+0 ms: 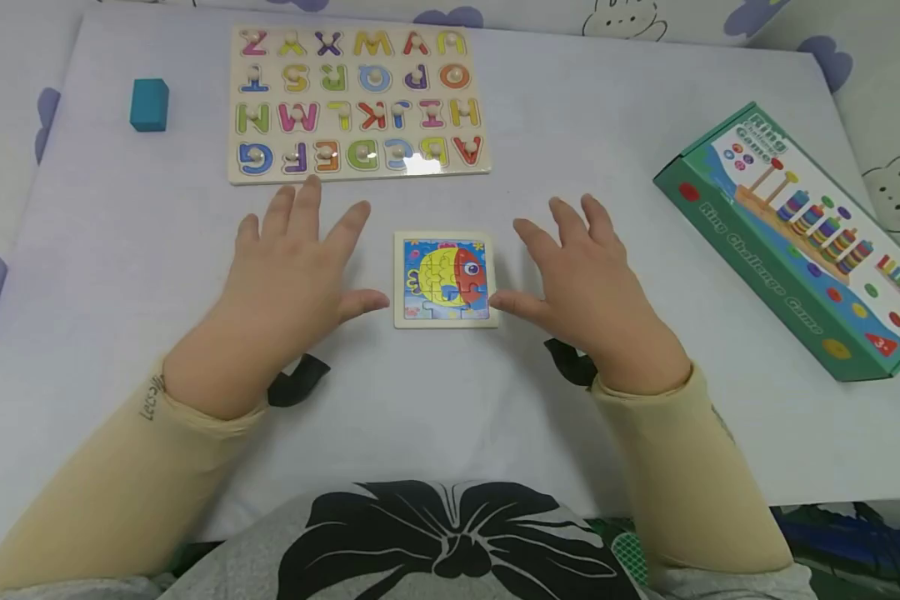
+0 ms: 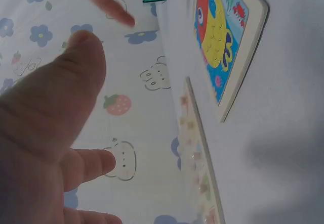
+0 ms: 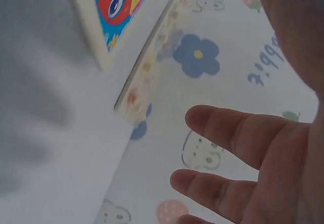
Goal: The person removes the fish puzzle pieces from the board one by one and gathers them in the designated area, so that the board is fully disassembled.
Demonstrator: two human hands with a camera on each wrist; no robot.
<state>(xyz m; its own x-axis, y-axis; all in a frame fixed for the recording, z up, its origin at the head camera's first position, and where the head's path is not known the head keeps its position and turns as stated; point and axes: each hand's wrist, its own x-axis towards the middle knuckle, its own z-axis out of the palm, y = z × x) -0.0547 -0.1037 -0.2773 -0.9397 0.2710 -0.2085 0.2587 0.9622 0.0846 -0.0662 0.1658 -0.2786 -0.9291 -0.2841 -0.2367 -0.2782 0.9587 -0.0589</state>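
Note:
A small square jigsaw puzzle point(image 1: 446, 279) with a yellow and red fish lies in its pale wooden frame between the two hands. My left hand point(image 1: 288, 275) is spread to its left, thumb pointing at the frame and fingers straight. On the other side my right hand point(image 1: 581, 287) is spread too, its thumb tip right at the frame's right edge in the head view. Neither hand holds anything. The left wrist view has the puzzle point(image 2: 220, 32) at upper right, beyond the thumb. In the right wrist view a corner of the puzzle point(image 3: 114, 11) shows at the top.
A wooden alphabet peg board point(image 1: 360, 100) lies behind the puzzle, near the left fingertips. At the far left stands a teal block point(image 1: 149, 105). A green Ring Challenge Game box point(image 1: 802, 242) lies at the right. All sit on a white-covered table point(image 1: 435, 400).

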